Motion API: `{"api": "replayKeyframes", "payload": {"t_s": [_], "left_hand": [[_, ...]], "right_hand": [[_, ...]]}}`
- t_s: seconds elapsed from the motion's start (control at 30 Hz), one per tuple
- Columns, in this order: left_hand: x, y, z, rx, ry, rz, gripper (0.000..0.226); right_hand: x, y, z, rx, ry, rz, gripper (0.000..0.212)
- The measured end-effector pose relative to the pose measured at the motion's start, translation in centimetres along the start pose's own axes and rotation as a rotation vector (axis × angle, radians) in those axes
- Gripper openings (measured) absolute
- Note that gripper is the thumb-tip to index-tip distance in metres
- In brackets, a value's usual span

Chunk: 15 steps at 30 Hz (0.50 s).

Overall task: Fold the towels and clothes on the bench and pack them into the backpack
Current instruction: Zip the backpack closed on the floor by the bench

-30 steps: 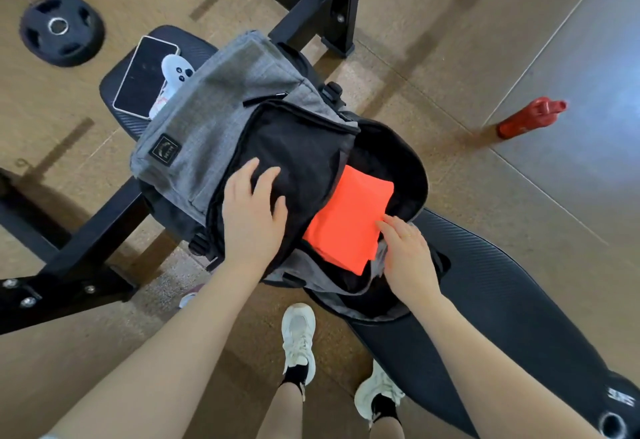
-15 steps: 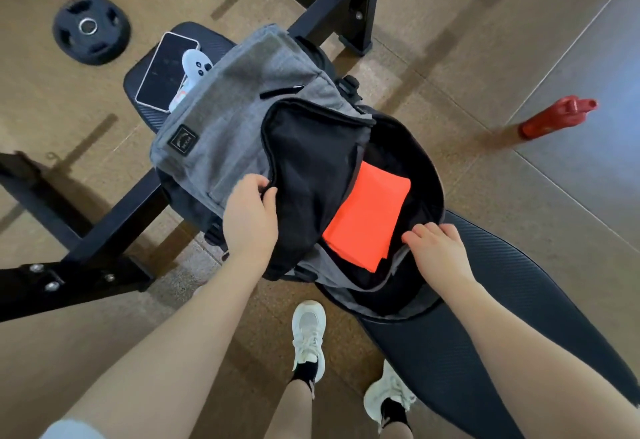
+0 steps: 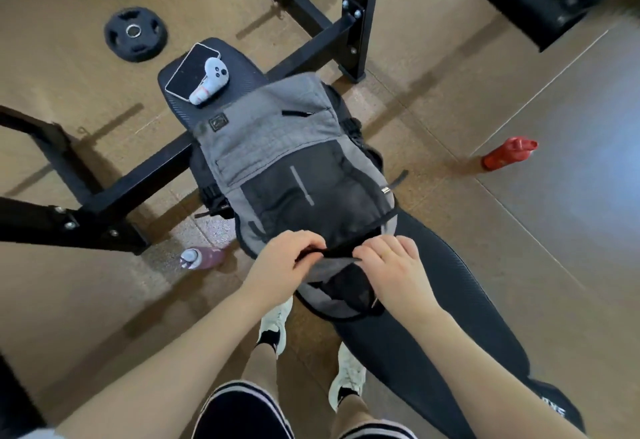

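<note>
A grey and black backpack (image 3: 277,148) lies flat on the black padded bench (image 3: 433,307), its front flap folded down over the main opening. My left hand (image 3: 284,265) and my right hand (image 3: 391,265) both pinch the black top edge of the flap at the near end of the bag. Between my hands a small gap of dark lining shows. The orange folded cloth is hidden inside. No loose towels or clothes are visible on the bench.
A phone (image 3: 191,71) and a white controller (image 3: 210,80) lie on the bench's far end. A black weight plate (image 3: 135,33) and a red bottle (image 3: 507,154) sit on the floor; a pink bottle (image 3: 202,258) stands under the bench. Black rack beams (image 3: 114,193) cross left.
The flap was open with the orange cloth showing. It now covers the opening, and both hands have moved to the bag's near top edge. The camera view shifted back.
</note>
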State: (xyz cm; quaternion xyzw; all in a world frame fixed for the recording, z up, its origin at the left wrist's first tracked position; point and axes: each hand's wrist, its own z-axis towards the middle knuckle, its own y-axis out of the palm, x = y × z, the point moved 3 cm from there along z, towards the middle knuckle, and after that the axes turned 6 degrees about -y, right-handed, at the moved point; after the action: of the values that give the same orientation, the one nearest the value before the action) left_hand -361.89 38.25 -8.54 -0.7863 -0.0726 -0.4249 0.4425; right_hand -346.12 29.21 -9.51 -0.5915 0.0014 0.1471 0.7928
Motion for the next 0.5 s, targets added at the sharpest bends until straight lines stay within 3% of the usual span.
{"api": "replayKeyframes", "payload": {"t_s": [0.17,0.37,0.5], "left_hand": [[4.6,-0.1,-4.3,0.023,-0.05,-0.101,0.011],[9.9,-0.3,-7.9,0.023,-0.047,-0.158,0.018],[11.0,-1.7,-10.7,0.223,-0.102,-0.068,0.014]], "right_hand": [[-1.0,-5.2,-1.8,0.156,-0.015,0.122,0.003],[-1.3,-9.7,-1.5,0.055,-0.15,0.258,0.01],[-4.0,-12.3,-0.2,0.02,-0.174,0.406,0.015]]}}
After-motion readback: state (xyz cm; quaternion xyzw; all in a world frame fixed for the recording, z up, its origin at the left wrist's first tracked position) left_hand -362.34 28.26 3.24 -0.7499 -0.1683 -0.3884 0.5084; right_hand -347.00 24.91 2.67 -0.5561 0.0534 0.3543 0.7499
